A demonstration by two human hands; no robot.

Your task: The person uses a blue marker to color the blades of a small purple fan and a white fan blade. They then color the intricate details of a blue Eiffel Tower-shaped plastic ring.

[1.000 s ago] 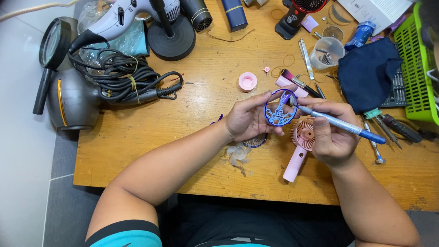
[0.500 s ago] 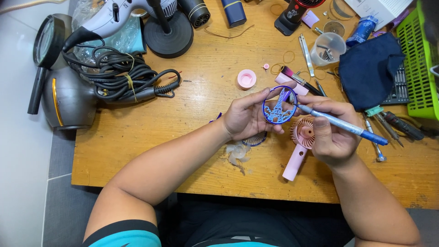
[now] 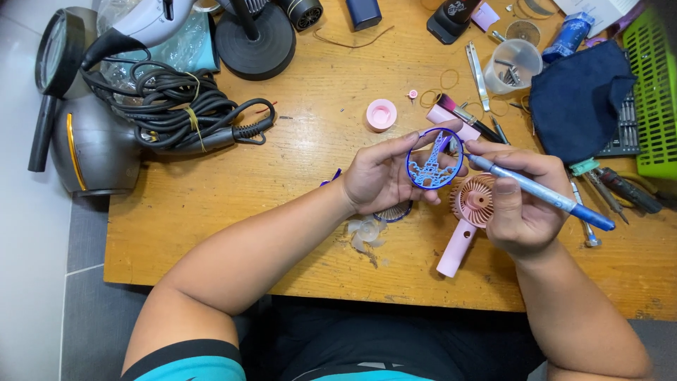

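My left hand (image 3: 377,176) pinched the blue fan grille (image 3: 434,159) above the worktop (image 3: 296,204), my right hand (image 3: 518,204) gripped a blue-handled tool (image 3: 536,192) at its three o'clock edge, while the pink fan (image 3: 471,212) lay open, unassembled.

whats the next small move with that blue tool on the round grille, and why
Probably ease the tool tip a little further into the grille edge. The left hand holds the blue grille up off the table, the right hand grips the tool like a pen, and its tip already meets the grille's right rim, above the pink fan.
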